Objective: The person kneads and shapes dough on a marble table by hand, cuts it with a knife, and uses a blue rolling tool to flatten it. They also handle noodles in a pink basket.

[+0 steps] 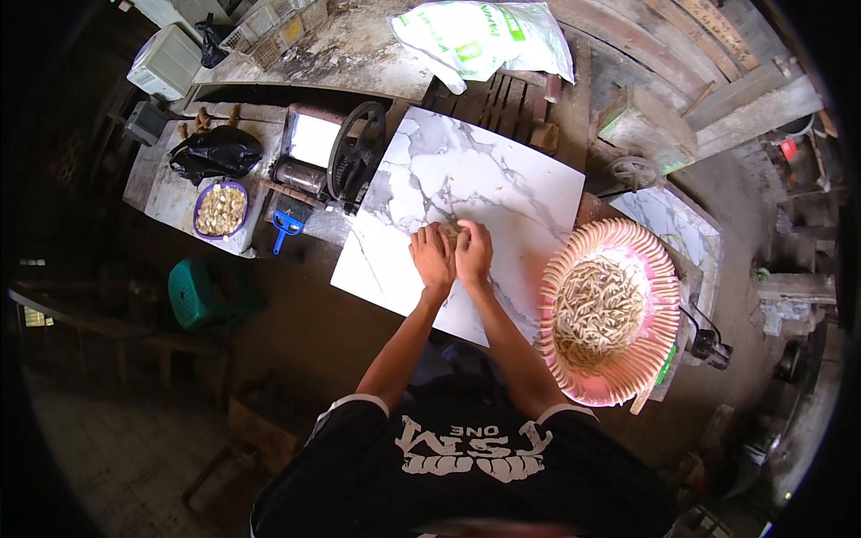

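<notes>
Both of my hands work close together over the middle of a white marble-patterned board [502, 188]. My left hand [432, 257] rests on the board with its fingers bent and pressed together. Beside it, nearly touching, my right hand [473, 253] is closed, thumb side toward the left hand. A small tan bit shows between the fingertips of the two hands, too small to name. To the right of the board stands a pink basket [668, 287] with a ribbed rim, holding many thin, pale, floury strips [596, 309].
Left of the board is a hand-cranked roller machine [345, 152] with a dark wheel. Beyond it are a blue scraper [287, 229], a purple bowl [199, 215] of pale chunks and a black plastic bag [218, 152]. A white sack [484, 40] lies behind; a green stool [202, 294] stands lower left.
</notes>
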A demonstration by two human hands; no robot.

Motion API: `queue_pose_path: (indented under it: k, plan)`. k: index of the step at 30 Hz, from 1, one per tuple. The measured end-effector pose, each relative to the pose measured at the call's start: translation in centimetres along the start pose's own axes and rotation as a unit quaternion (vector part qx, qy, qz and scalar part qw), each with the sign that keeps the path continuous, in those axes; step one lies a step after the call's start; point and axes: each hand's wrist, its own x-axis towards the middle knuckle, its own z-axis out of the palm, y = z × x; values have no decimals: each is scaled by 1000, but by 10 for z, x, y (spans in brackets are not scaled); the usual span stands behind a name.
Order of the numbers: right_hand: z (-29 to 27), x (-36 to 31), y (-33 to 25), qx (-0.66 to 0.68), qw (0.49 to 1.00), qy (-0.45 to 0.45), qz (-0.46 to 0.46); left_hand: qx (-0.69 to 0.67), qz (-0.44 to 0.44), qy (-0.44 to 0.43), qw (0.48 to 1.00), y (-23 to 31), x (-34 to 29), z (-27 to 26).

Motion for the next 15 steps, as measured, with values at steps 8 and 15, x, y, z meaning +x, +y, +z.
queue_pose_path:
  k: [8,15]
  plan:
    - [1,0,-8,-186,968,-155,64,19,2,-86,996,-14,6,4]
    - [-7,-4,-4,-264,957,-118,18,197,-64,-177,962,3,0,-3]
